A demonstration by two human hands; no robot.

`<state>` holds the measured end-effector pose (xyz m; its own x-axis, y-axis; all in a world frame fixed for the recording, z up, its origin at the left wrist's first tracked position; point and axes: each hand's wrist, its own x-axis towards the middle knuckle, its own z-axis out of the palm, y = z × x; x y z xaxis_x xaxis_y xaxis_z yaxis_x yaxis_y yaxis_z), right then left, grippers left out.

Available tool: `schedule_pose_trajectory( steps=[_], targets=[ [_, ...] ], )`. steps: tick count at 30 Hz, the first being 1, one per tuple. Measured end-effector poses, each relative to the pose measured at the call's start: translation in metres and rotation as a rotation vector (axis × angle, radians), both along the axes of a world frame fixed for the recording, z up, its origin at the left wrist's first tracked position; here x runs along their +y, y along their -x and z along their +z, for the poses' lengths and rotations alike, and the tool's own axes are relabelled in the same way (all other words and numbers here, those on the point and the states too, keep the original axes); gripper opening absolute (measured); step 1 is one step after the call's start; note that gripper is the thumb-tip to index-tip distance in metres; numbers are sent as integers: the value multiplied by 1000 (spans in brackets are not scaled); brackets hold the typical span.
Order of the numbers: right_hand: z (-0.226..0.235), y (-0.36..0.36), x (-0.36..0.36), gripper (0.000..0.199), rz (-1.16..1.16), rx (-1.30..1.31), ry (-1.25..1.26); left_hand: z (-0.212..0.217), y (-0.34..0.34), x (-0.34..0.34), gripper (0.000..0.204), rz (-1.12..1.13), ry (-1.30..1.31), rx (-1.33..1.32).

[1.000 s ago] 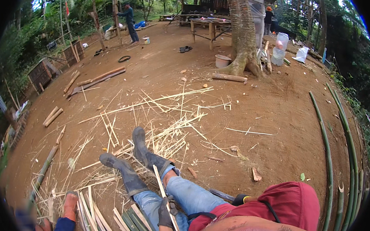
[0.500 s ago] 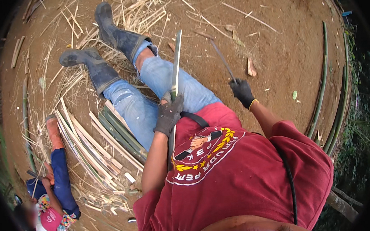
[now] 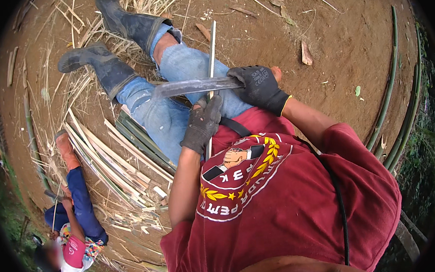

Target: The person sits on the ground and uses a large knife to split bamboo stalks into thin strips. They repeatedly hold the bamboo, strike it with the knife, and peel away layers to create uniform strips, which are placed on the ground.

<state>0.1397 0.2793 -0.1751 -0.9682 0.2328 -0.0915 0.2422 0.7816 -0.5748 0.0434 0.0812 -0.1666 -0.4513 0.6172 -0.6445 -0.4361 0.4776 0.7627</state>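
Note:
My left hand (image 3: 203,123), in a dark work glove, is closed round a long, narrow bamboo strip (image 3: 212,49). The strip stands out away from me over my thighs, its near end by my shirt. My right hand (image 3: 260,87), gloved in black with a yellow cuff edge, grips a machete, its handle hidden in the fist. The grey machete blade (image 3: 187,87) points left and lies across the strip, just beyond my left hand. Whether its edge bites into the bamboo I cannot tell.
Split bamboo slats (image 3: 110,165), some green, lie left of my legs. Shavings (image 3: 135,9) litter the ground around my rubber boots (image 3: 93,64). Whole green bamboo poles (image 3: 389,73) lie at the right. At lower left a co-worker (image 3: 79,194) sits holding a thin strip.
My right hand has swung the machete in from the right, and its blade now crosses the bamboo strip. My left hand keeps its hold. The view has shifted slightly.

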Motion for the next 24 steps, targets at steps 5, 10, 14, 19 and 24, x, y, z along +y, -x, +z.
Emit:
schedule_pose_trajectory(
  steps=[5, 10, 14, 19, 24],
  targets=[
    [9, 14, -3, 39, 141, -68, -53, 20, 6, 10, 26, 95, 30, -315],
    [17, 20, -11, 38, 88, -115, 34, 27, 4, 15, 23, 88, -32, -376],
    [12, 21, -10, 37, 74, -141, 58, 24, 3, 17, 23, 98, -8, -384],
    [10, 28, -9, 39, 38, -221, 82, 10, 3, 14, 25, 54, 2, -350],
    [3, 29, -5, 41, 31, -197, 55, 8, 1, 15, 26, 91, 6, -389]
  ],
)
